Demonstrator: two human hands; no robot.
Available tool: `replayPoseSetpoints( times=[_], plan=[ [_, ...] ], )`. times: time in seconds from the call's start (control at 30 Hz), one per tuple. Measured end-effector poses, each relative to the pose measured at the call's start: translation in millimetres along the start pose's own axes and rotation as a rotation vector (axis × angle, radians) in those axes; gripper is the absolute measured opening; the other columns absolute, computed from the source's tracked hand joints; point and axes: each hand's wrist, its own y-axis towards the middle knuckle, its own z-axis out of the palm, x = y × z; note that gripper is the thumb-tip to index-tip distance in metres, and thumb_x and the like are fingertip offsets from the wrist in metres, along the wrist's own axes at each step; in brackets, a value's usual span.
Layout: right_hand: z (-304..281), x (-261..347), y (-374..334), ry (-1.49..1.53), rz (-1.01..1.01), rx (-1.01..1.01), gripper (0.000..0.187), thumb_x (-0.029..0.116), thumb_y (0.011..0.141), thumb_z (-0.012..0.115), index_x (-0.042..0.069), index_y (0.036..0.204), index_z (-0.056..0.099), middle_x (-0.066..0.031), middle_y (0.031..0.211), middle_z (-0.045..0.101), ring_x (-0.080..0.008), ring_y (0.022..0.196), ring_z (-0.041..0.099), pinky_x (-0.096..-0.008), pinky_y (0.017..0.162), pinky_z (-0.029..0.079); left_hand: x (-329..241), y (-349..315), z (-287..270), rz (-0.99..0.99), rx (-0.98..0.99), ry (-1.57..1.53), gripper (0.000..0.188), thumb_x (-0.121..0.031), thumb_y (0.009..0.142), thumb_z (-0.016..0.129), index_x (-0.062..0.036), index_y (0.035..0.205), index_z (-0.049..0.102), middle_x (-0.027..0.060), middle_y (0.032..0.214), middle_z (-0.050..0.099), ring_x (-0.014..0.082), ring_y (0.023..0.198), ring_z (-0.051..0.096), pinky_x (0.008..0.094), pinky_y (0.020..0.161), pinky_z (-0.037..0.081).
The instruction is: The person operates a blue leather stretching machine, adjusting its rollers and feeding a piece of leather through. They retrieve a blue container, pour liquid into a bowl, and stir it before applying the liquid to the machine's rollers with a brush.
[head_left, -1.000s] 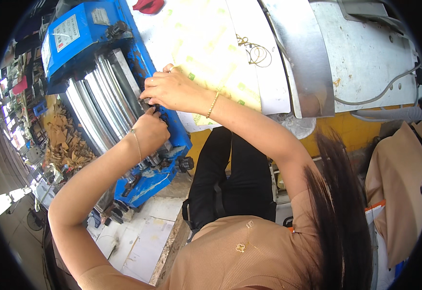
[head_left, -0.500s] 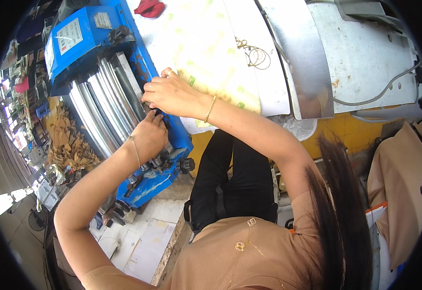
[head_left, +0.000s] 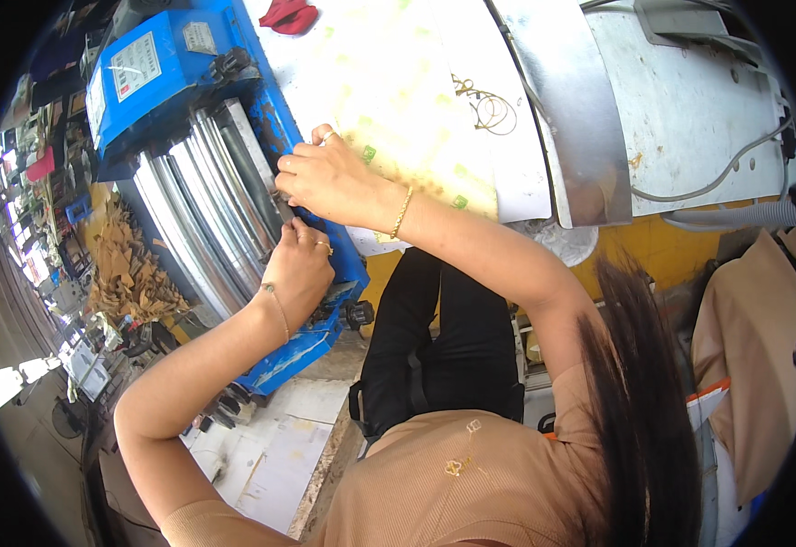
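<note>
A blue machine (head_left: pixel 156 82) with shiny metal rollers (head_left: pixel 206 201) stands at the left. My right hand (head_left: pixel 334 180) is at the machine's right edge, its fingers bent and pinched together beside the rollers. Just nearer to me, my left hand (head_left: pixel 299 269) has its fingertips closed at the end of the same metal bar (head_left: pixel 250 150). The fingertips of both hands almost meet. Whatever lies between them is too small and too covered to make out.
Right of the machine, a yellowish printed sheet (head_left: pixel 407 100) lies on the white tabletop. On it rests a thin brown coiled strand (head_left: pixel 493 114). A red cloth (head_left: pixel 288 15) is at the back. Farther right are a metal plate (head_left: pixel 589 109) and a grey cable (head_left: pixel 717 193). Crumpled brown scraps (head_left: pixel 124 264) lie beyond the machine.
My left hand has shifted a little to the right and turned, its fingertips still by the right hand's. The right hand stays at the machine's edge. The whole view has moved slightly.
</note>
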Motion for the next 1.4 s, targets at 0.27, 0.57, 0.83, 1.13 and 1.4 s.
replayPoseSetpoints(
  times=[0.27,0.57,0.83,1.13,1.4],
  plan=[
    [-2.2,6.1,1.2,0.014,0.040,0.042,0.008,0.017,0.082,0.063,0.013,0.086,0.069,-0.0005,0.088,0.064,-0.0169,0.087,0.064,-0.0465,0.094,0.041,3.2,0.1,4.8,0.018,-0.026,-0.017,0.030,-0.015,0.086,0.058,0.0005,0.106,0.072,0.0242,0.118,0.061,0.0414,0.118,0.054,0.0487,0.095,0.048],
    [1.3,13.2,1.2,-0.047,0.093,-0.071,0.011,0.020,0.078,0.070,0.014,0.086,0.066,0.0010,0.082,0.060,-0.0159,0.083,0.062,-0.0429,0.092,0.038,5.0,2.8,2.7,0.018,0.009,-0.059,0.029,-0.016,0.086,0.058,-0.0012,0.106,0.073,0.0210,0.119,0.061,0.0404,0.117,0.055,0.0486,0.096,0.047],
    [0.3,4.8,-0.3,-0.007,0.017,-0.061,0.016,0.023,0.079,0.071,0.012,0.091,0.069,-0.0007,0.090,0.064,-0.0176,0.088,0.064,-0.0477,0.095,0.039,4.3,4.8,-0.8,0.013,0.043,-0.068,0.029,-0.016,0.086,0.057,-0.0019,0.106,0.073,0.0187,0.116,0.062,0.0390,0.115,0.055,0.0468,0.092,0.048],
    [3.9,3.0,-5.2,0.060,0.074,-0.066,0.023,0.026,0.074,0.077,0.013,0.092,0.068,-0.0004,0.091,0.062,-0.0177,0.092,0.061,-0.0465,0.093,0.037,5.4,6.5,-3.6,0.018,0.069,-0.074,0.030,-0.015,0.087,0.056,0.0000,0.109,0.071,0.0183,0.116,0.062,0.0384,0.114,0.055,0.0462,0.089,0.049],
    [3.1,8.2,-4.7,0.003,0.065,-0.077,0.025,0.026,0.072,0.077,0.014,0.090,0.065,0.0013,0.094,0.058,-0.0159,0.091,0.058,-0.0441,0.091,0.036,4.9,4.0,-6.5,-0.031,0.012,-0.115,0.028,-0.013,0.082,0.060,0.0024,0.103,0.072,0.0160,0.114,0.063,0.0347,0.111,0.057,0.0420,0.096,0.049]
  ],
)
